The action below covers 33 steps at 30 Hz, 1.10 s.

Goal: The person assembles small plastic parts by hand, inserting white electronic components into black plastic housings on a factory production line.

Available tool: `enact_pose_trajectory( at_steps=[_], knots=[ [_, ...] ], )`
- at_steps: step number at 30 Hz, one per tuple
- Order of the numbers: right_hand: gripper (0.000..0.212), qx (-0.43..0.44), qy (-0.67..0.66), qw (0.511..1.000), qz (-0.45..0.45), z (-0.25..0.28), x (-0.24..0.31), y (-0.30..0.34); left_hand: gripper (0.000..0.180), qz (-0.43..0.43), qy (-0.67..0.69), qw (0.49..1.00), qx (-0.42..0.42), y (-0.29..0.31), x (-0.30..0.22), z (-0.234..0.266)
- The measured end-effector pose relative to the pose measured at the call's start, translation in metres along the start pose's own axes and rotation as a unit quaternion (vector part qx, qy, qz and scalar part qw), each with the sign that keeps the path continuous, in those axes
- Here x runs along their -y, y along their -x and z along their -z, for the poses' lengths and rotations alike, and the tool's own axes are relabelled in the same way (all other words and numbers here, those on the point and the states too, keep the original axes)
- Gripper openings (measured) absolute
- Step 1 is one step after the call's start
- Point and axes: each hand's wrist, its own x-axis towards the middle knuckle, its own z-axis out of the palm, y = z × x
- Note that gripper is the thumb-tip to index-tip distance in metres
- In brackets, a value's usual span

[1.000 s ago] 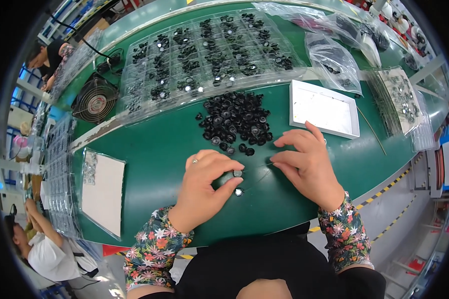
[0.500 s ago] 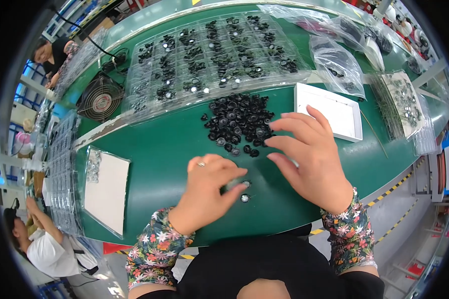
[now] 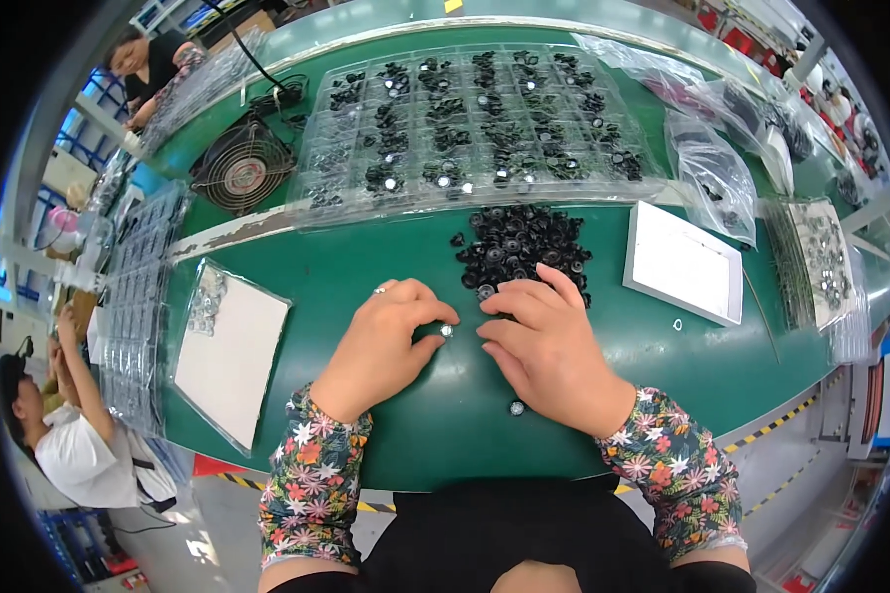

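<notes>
My left hand [image 3: 391,341] is closed in a pinch, with a small shiny round part [image 3: 447,331] between thumb and forefinger. Facing it, my right hand [image 3: 556,358] hovers at the near edge of a heap of small round black parts [image 3: 524,242]. Its thumb and forefinger tips come close together; anything between them is too small to make out. Below that hand, another small round part with a shiny centre [image 3: 516,407] lies on the green table [image 3: 415,445].
Behind the heap lies a clear compartment tray [image 3: 475,119] of black parts. An open white box [image 3: 684,262] is at right, plastic bags [image 3: 707,163] beyond it. At left are a fan [image 3: 242,170] and a bagged white card [image 3: 229,361]. Two people sit farther left.
The view has shifted. My left hand has lifted one of the two small shiny parts off the table. My right fingers have drawn together and come nearer my left hand.
</notes>
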Motion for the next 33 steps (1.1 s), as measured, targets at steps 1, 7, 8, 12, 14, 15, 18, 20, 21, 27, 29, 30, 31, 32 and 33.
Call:
enact_pose_trajectory(
  at_steps=[1, 7, 8, 12, 14, 15, 18, 20, 21, 27, 29, 30, 31, 32, 33],
  knots=[
    [0.015, -0.002, 0.001, 1.0, -0.003, 0.001, 0.0, 0.0, 0.026, -0.002, 0.0, 1.0, -0.002, -0.001, -0.001, 0.0],
    [0.015, -0.032, -0.013, 0.999, -0.011, 0.003, 0.0, 0.0, 0.017, -0.04, 0.01, 0.999, -0.015, -0.006, -0.005, -0.002],
    [0.015, -0.037, -0.01, 0.999, -0.012, 0.003, -0.001, 0.0, 0.018, -0.03, 0.023, 0.999, -0.025, -0.006, -0.006, -0.003],
    [0.011, -0.076, -0.052, 0.995, -0.024, 0.004, -0.006, 0.0, 0.019, -0.066, 0.073, 0.991, -0.09, -0.009, -0.018, -0.004],
    [0.011, -0.092, -0.074, 0.992, -0.031, 0.006, -0.007, 0.0, 0.02, -0.076, 0.069, 0.989, -0.106, -0.008, -0.024, -0.006],
    [0.011, -0.092, -0.111, 0.988, -0.048, 0.006, -0.007, 0.001, 0.02, -0.087, 0.074, 0.987, -0.116, -0.008, -0.025, -0.008],
    [0.012, -0.089, -0.185, 0.976, -0.078, 0.005, -0.006, 0.001, 0.022, -0.114, 0.09, 0.979, -0.142, -0.006, -0.029, -0.012],
    [0.013, -0.086, -0.22, 0.967, -0.093, 0.004, -0.005, 0.0, 0.024, -0.158, 0.074, 0.97, -0.169, -0.006, -0.03, -0.014],
    [0.012, -0.098, -0.236, 0.962, -0.098, 0.004, -0.004, -0.001, 0.024, -0.158, 0.074, 0.97, -0.17, -0.007, -0.031, -0.015],
    [0.011, -0.156, -0.113, 0.98, -0.047, 0.012, 0.0, -0.006, 0.023, -0.031, 0.224, 0.961, -0.162, -0.002, -0.03, -0.017],
    [0.011, -0.162, -0.071, 0.984, -0.033, 0.012, 0.004, -0.006, 0.02, 0.04, 0.375, 0.917, -0.131, -0.001, -0.029, -0.023],
    [0.012, -0.171, -0.039, 0.984, -0.007, 0.012, 0.005, -0.006, 0.02, 0.04, 0.376, 0.917, -0.131, 0.0, -0.029, -0.025],
    [0.012, -0.18, -0.008, 0.983, 0.02, 0.012, 0.005, -0.005, 0.018, 0.063, 0.441, 0.886, -0.125, 0.001, -0.028, -0.027],
    [0.012, -0.179, -0.009, 0.984, 0.019, 0.012, 0.005, -0.006, 0.016, 0.084, 0.504, 0.851, -0.119, 0.002, -0.028, -0.028],
    [0.013, -0.181, 0.003, 0.983, 0.033, 0.012, 0.006, -0.006, 0.016, 0.085, 0.504, 0.851, -0.119, 0.002, -0.028, -0.028]
  ],
)
